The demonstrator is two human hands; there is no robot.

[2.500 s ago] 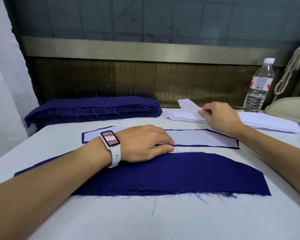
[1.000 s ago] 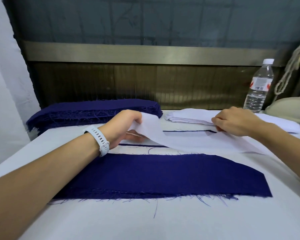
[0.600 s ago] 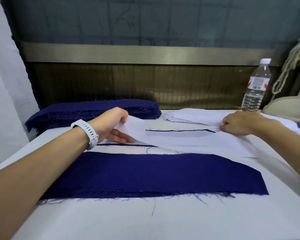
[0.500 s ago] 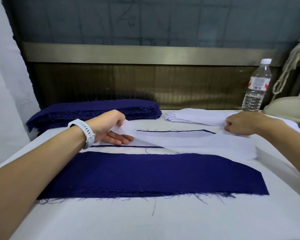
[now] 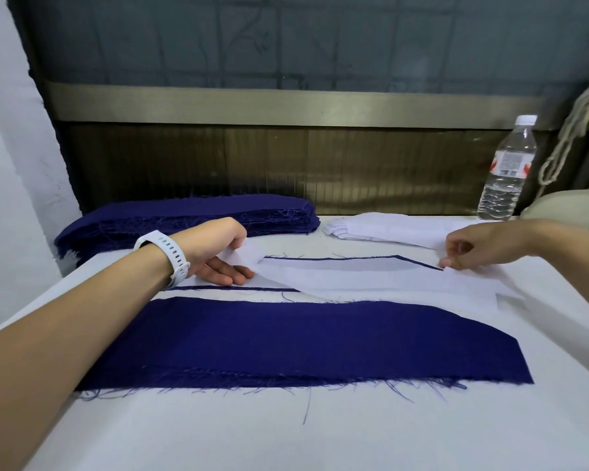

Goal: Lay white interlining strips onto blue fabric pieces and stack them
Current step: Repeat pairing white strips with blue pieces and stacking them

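Head view: a thin white interlining strip point(image 5: 388, 283) is pinched at both ends by the left hand point(image 5: 215, 254) and right hand point(image 5: 473, 248), beyond a frayed dark-blue fabric piece point(image 5: 303, 341).

This looks like a garment-making workshop, at a station where cut parts are prepared. A wide desk covered in white cloth point(image 5: 320, 436) carries a thick stack of dark blue cut fabric pieces with frayed edges point(image 5: 191, 215) at its far left and a flat pile of white interlining strips point(image 5: 388, 229) at its far right. One long dark blue fabric piece point(image 5: 303, 341) lies spread nearer the front, loose threads trailing from its raw edge.
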